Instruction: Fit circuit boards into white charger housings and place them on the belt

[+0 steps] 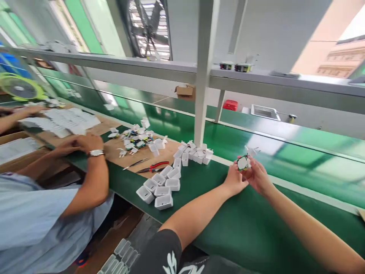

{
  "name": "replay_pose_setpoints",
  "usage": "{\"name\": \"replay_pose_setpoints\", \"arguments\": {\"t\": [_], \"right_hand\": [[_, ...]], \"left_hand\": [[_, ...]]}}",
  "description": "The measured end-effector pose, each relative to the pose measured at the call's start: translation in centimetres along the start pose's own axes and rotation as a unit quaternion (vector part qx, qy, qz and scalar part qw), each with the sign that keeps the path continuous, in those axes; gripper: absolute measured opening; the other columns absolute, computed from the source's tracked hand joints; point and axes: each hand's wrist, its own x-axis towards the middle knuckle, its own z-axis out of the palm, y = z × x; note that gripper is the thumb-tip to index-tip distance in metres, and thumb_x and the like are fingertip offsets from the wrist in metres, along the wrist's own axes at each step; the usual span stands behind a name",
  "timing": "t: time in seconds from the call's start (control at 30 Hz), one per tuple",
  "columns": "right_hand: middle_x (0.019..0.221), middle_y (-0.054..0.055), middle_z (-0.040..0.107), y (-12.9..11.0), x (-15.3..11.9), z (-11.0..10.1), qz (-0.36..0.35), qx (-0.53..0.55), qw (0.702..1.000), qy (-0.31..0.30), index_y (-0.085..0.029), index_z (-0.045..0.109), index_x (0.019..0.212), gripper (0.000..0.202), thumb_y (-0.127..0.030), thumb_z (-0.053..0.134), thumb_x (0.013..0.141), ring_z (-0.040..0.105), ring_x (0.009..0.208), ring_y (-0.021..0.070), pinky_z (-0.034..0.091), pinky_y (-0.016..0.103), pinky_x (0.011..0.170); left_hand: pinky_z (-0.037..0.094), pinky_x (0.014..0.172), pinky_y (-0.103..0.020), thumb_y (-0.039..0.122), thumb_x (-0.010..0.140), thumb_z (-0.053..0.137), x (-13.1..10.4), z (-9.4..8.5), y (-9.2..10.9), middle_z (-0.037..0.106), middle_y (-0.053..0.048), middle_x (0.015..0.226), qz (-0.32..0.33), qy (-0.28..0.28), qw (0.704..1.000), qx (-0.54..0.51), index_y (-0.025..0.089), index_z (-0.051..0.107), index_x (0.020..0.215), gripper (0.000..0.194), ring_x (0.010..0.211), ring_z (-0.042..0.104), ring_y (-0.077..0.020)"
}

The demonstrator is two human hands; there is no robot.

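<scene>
A small green circuit board (pixel 243 163) with a white block on its face is held up over the green bench. My left hand (pixel 235 180) grips it from the left, its fingers closed at the edge. On the other side, my right hand (pixel 258 177) has its fingers closed around the board's right edge. A small white plastic piece (pixel 252 150) sticks up just above the board, and I cannot tell how it is joined. Left of my hands, several open white plastic cases (pixel 163 201) stand on the bench.
Red-handled pliers (pixel 155 166) and tweezers (pixel 135 163) lie on brown cardboard near a heap of boards (pixel 138 137). A metal post (pixel 203 76) rises behind the bench and carries a shelf (pixel 285 84). At left, a co-worker's hands (pixel 85 142) are beside rows of white parts (pixel 65 120).
</scene>
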Motion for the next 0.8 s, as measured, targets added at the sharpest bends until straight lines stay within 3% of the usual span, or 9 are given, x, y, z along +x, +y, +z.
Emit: {"name": "replay_pose_setpoints", "arguments": {"t": [0.03,0.07,0.13,0.17,0.2,0.3,0.47,0.6,0.8], "right_hand": [[0.114,0.011,0.078,0.5,-0.7,-2.3,0.002,-0.001,0.999,0.044,-0.024,0.074,0.124,0.056,-0.071,0.069,0.096,0.075,0.088,0.0236,0.065,0.039,0.08],[0.107,0.01,0.079,1.0,-1.3,-4.4,-0.003,-0.001,0.996,0.084,-0.023,0.075,0.119,0.057,-0.073,0.069,0.095,0.073,0.083,0.0217,0.064,0.036,0.076],[0.099,0.009,0.079,2.1,-2.0,-7.6,0.001,-0.006,0.991,0.132,-0.021,0.074,0.113,0.059,-0.076,0.067,0.093,0.068,0.074,0.0185,0.061,0.034,0.069],[0.098,0.009,0.079,2.7,-2.2,-8.8,0.009,-0.004,0.989,0.145,-0.02,0.073,0.113,0.061,-0.077,0.065,0.093,0.066,0.071,0.0179,0.059,0.033,0.065],[0.101,0.01,0.079,3.3,-2.3,-9.8,0.022,0.005,0.988,0.15,-0.02,0.072,0.115,0.061,-0.076,0.065,0.093,0.065,0.071,0.0179,0.059,0.033,0.064],[0.109,0.012,0.079,4.8,-2.4,-11.3,0.066,0.06,0.985,0.147,-0.02,0.069,0.122,0.057,-0.068,0.068,0.092,0.066,0.075,0.0189,0.061,0.033,0.067],[0.114,0.01,0.077,5.8,-2.6,-12.1,0.145,0.129,0.976,0.099,-0.022,0.069,0.121,0.043,-0.055,0.068,0.094,0.071,0.087,0.0213,0.066,0.038,0.086],[0.112,0.007,0.076,6.2,-2.6,-12.7,0.141,0.145,0.972,0.121,-0.024,0.068,0.113,0.032,-0.048,0.071,0.094,0.072,0.09,0.0213,0.066,0.039,0.092],[0.117,0.006,0.076,5.6,-3.2,-12.4,0.119,0.163,0.974,0.107,-0.023,0.074,0.122,0.038,-0.05,0.077,0.094,0.072,0.095,0.0199,0.066,0.035,0.093]], "left_hand": [[0.058,0.092,-0.052,0.035,0.087,0.075,0.6,0.9,0.5,0.065,-0.02,0.129,-0.052,0.055,0.988,-0.137,0.018,0.066,0.139,0.055,0.116,0.064,-0.0354],[0.057,0.096,-0.051,0.037,0.087,0.077,1.1,1.8,0.9,0.064,-0.02,0.129,-0.101,0.103,0.953,-0.266,0.017,0.063,0.138,0.056,0.116,0.063,-0.0341],[0.053,0.105,-0.051,0.037,0.082,0.084,2.0,3.4,1.6,0.063,-0.016,0.13,-0.17,0.169,0.834,-0.496,0.02,0.057,0.134,0.061,0.12,0.061,-0.0326],[0.05,0.108,-0.052,0.035,0.081,0.085,2.2,4.0,1.8,0.062,-0.014,0.13,-0.174,0.181,0.795,-0.553,0.021,0.055,0.132,0.06,0.121,0.06,-0.0327],[0.049,0.11,-0.052,0.034,0.081,0.085,2.4,4.4,1.9,0.062,-0.013,0.129,-0.171,0.185,0.775,-0.58,0.021,0.055,0.129,0.059,0.121,0.059,-0.0326],[0.048,0.109,-0.05,0.03,0.082,0.083,2.4,5.0,1.9,0.061,-0.01,0.13,-0.176,0.176,0.757,-0.604,0.023,0.053,0.129,0.056,0.123,0.057,-0.0317],[0.053,0.103,-0.045,0.033,0.086,0.081,1.7,4.3,1.7,0.061,-0.009,0.132,-0.182,0.148,0.753,-0.615,0.025,0.054,0.13,0.052,0.122,0.059,-0.0291],[0.055,0.101,-0.043,0.036,0.09,0.079,1.3,3.8,1.7,0.061,-0.008,0.134,-0.176,0.118,0.75,-0.627,0.026,0.054,0.134,0.052,0.119,0.061,-0.0264],[0.056,0.102,-0.044,0.035,0.093,0.077,1.0,3.4,1.2,0.061,-0.008,0.136,-0.157,0.101,0.745,-0.641,0.028,0.052,0.144,0.057,0.117,0.063,-0.0251]]}}
